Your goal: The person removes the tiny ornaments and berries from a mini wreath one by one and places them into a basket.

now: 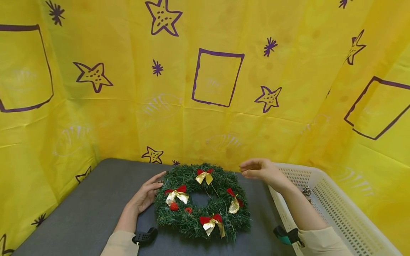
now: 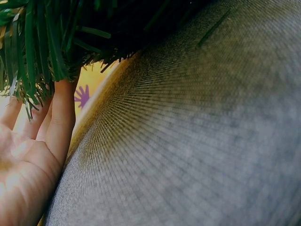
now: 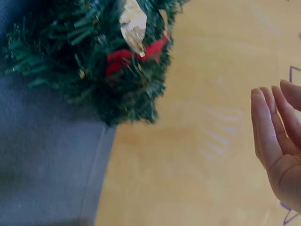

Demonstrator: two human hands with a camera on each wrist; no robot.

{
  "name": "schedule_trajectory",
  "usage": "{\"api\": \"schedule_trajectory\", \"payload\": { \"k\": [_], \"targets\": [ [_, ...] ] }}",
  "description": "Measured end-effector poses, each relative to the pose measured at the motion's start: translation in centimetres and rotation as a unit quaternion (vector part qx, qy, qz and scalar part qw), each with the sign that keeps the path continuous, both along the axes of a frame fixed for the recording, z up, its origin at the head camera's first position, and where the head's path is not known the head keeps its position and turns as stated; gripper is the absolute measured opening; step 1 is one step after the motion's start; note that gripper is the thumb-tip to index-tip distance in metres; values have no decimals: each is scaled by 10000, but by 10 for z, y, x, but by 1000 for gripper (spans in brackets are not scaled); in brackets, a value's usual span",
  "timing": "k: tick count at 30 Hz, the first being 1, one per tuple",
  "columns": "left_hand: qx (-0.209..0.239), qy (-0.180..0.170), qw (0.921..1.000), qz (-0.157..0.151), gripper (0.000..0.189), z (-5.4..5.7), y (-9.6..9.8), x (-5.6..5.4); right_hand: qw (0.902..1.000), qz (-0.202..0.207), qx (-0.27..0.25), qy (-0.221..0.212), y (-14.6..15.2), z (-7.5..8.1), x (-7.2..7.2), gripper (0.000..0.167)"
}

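Observation:
A green tinsel wreath [image 1: 182, 223] lies on the dark table, with several red and gold bows [image 1: 205, 176] and small red berries [image 1: 174, 206] around its ring. At its left side, my left hand [image 1: 145, 195] touches the outer greenery with extended, loosely bent fingers. The left wrist view shows those fingertips hidden behind the needles, and the palm beside the tabletop. My right hand [image 1: 264, 174] hovers in the air past the wreath's upper right, apart from it. Its fingers are relaxed and hold nothing, as the right wrist view also shows.
A cream perforated plastic basket [image 1: 320, 174] stands at the right, under my right forearm, with small silvery-brown items [image 1: 306, 191] inside. The grey-black tabletop [image 1: 96, 209] extends to the left. Yellow patterned cloth [image 1: 217, 124] surrounds the table's back and sides.

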State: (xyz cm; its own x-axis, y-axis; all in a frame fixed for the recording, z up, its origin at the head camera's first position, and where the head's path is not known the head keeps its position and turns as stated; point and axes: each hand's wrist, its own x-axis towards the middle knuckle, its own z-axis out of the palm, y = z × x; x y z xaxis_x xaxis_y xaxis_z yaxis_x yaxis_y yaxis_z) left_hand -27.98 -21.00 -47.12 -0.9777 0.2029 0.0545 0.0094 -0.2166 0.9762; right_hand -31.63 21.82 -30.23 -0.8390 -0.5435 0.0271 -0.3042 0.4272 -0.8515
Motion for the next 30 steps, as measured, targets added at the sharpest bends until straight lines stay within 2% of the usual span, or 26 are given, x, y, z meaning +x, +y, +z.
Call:
{"api": "schedule_trajectory", "payload": {
  "k": [7, 22, 30],
  "targets": [
    [-2, -30, 10000, -53, 69, -2, -1, -2, 9997, 258, 10, -20, -17, -10, 2, 42],
    [22, -46, 10000, -8, 70, -1, -1, -2, 9954, 874, -47, -378, -49, -29, 8, 36],
    [5, -136, 9999, 60, 69, -1, 1, -2, 9931, 1048, -49, -525, -64, -37, 11, 33]
  ]
}}
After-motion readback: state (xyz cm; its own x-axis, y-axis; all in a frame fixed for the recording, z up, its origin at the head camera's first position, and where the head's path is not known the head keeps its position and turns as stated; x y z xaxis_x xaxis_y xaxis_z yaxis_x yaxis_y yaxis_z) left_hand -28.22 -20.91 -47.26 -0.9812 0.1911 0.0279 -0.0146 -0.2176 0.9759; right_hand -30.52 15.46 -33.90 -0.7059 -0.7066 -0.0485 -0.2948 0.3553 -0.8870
